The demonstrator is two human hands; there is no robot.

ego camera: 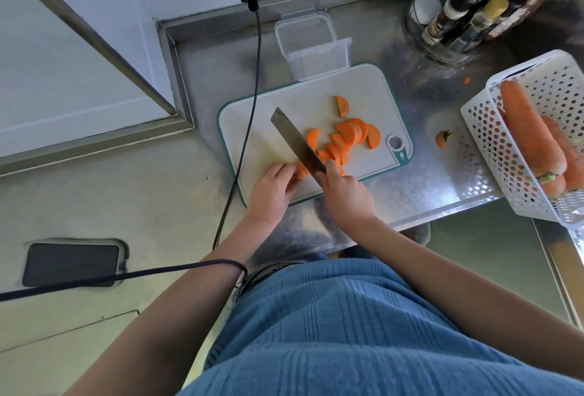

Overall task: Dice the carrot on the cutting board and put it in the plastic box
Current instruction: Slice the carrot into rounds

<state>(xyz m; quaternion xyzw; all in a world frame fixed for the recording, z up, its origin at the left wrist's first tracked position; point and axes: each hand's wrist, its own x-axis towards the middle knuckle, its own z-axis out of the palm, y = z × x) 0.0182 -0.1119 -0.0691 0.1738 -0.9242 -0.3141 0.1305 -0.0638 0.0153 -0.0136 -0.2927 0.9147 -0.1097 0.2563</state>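
Note:
A white cutting board (252,120) with a green rim lies on the steel counter. Several half-moon carrot slices (347,134) are spread across its right half. My right hand (344,193) grips the handle of a broad knife (295,139), whose blade slants up and to the left over the board. My left hand (271,188) presses a carrot piece (302,171) at the board's near edge, just left of the blade. The clear plastic box (311,44) stands open beyond the board's far edge, with an orange speck inside.
A white perforated basket (505,155) with whole carrots (527,130) sits at the right. A cut carrot top (442,139) lies on the counter beside the board. Bottles in a round rack (467,13) stand at the back right. A black cable (249,117) crosses the board's left side.

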